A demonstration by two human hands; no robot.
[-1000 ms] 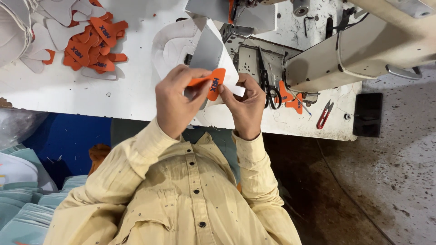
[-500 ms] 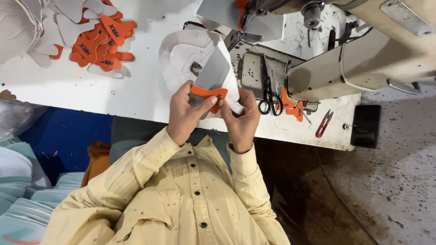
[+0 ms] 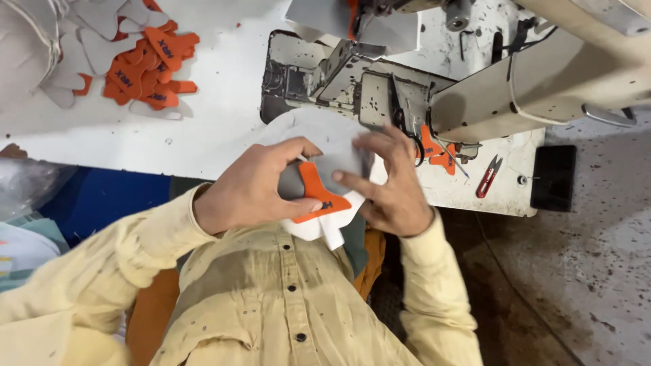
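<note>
One camera sits on the person's head and looks straight down — close to both hands (image 3: 319, 186), the white table (image 3: 217, 129) and sewing machine (image 3: 407, 88).

A white desk (image 3: 217, 129) carries everything. Far to the left of the fingers (image 3: 308, 150), a pile of orange tabs (image 3: 146, 68) lies on it, mixed with grey pieces (image 3: 88, 41). Right behind the fingers stands a sewing machine (image 3: 420, 88), speckled with dirt. Just right of the fingers lie black scissors (image 3: 407, 132) and two more orange tabs (image 3: 437, 149). Farther right, near the desk's edge, lie red snips (image 3: 487, 177). Under the desk is a stained floor (image 3: 597, 285).
</note>
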